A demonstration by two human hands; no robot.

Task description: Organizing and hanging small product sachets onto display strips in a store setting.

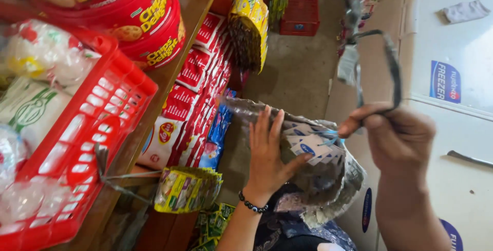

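My left hand (268, 153) lies flat, fingers spread, against a clear plastic bag (318, 174) stuffed with small blue-and-white sachets, pressing it from the left side. A dark bead bracelet sits on that wrist. My right hand (398, 138) is raised to the right of the bag, fingers pinched on a dark strap or cord (393, 66) that loops upward with a grey tag hanging from it.
A red plastic basket (110, 107) of wrapped goods stands on a wooden shelf (192, 4) at left beside red round tins (149, 20). Red-and-white packets (197, 76) and yellow-green sachet strips (187, 189) hang below. A white freezer (452, 76) fills the right; a red crate (300, 12) sits far back.
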